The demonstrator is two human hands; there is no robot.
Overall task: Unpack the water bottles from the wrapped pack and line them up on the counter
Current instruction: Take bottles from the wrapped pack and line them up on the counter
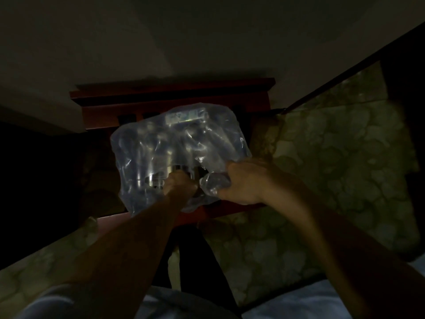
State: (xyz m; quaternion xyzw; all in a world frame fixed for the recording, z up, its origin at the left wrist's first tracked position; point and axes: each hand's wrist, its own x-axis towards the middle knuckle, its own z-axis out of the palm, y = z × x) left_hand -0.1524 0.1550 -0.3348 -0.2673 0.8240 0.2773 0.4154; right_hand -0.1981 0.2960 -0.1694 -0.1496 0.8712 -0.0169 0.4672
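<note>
A pack of water bottles in clear plastic wrap (177, 146) sits on a small dark red wooden table (174, 95) in dim light. Several bottles show faintly through the film. My left hand (179, 184) reaches into the near side of the pack, its fingers curled round a bottle (158, 176) at the torn opening. My right hand (246, 183) grips a bunched fold of the wrap (212, 184) at the pack's near right edge. How many bottles are inside is hidden by the glare and the dark.
Patterned greenish upholstery (333, 157) flanks the table on the right and near left. A pale wall (161, 42) rises behind. The table's front edge (207, 212) lies just under my hands. Everything to the left is in deep shadow.
</note>
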